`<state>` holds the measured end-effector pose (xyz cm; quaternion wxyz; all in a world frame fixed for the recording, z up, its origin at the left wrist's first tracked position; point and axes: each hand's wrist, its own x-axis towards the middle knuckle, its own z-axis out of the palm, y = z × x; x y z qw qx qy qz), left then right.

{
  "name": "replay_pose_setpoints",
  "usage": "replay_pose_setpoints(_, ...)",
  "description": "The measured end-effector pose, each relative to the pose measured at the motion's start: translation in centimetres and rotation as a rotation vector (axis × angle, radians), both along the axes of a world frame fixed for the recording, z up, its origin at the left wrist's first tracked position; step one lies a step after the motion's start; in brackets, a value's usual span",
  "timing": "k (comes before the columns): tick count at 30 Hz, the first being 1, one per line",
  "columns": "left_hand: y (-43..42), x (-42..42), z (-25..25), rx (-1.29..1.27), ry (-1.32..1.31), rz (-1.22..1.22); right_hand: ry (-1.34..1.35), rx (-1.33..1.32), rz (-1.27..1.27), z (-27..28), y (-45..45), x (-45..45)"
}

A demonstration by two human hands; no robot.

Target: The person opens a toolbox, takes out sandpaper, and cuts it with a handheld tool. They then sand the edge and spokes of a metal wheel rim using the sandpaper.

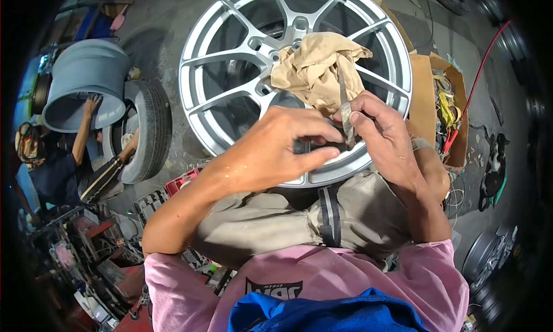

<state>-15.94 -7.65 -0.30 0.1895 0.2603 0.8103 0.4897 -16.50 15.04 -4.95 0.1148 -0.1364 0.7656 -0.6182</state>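
A silver multi-spoke alloy wheel rim (224, 56) lies face up in front of me. Crumpled over its hub and right-hand spokes is a tan cloth (317, 67). My right hand (383, 133) pinches a thin, worn, blade-like grey strip (345, 110) between thumb and fingers, its narrow tip pointing away from me across the cloth. Close by on the left, my left hand (282, 142) hovers above the rim's near edge. Its thumb is stretched out and apart from the bent fingers, with nothing visible between them.
At left, another person (55, 170) reaches to a grey wheel barrel (86, 72) and a tire (152, 130). A cardboard box (423, 93) of straps and tools stands right of the rim. A black-and-white animal (494, 170) lies farther right, near more wheels (489, 251). Clutter fills the lower left.
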Motion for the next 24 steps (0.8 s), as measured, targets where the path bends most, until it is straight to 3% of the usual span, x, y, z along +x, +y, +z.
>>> replay_pose_setpoints(4, -1.4, -0.5, 0.0, 0.056, -0.309, 0.264, -0.054, 0.142, 0.014, 0.8, 0.1, 0.3)
replay_pose_setpoints(7, -1.7, -0.8, -0.4, 0.121, -0.453, 0.379, 0.103, 0.218, 0.086, 0.9, -0.2, 0.5)
replay_pose_setpoints(10, -1.8, -0.8, -2.0, 0.234, -0.428, 0.303, 0.196, 0.234, 0.207, 0.9, -0.4, 0.7)
replay_pose_setpoints(13, -1.5, -0.7, -1.9, 0.192, -0.47, 0.303, 0.189, 0.221, 0.261, 0.9, -0.7, 1.2)
replay_pose_setpoints(24, -1.2, -0.7, -1.4, 0.23, -0.522, 0.319, 0.126, 0.17, 0.289, 0.9, -0.4, 1.5)
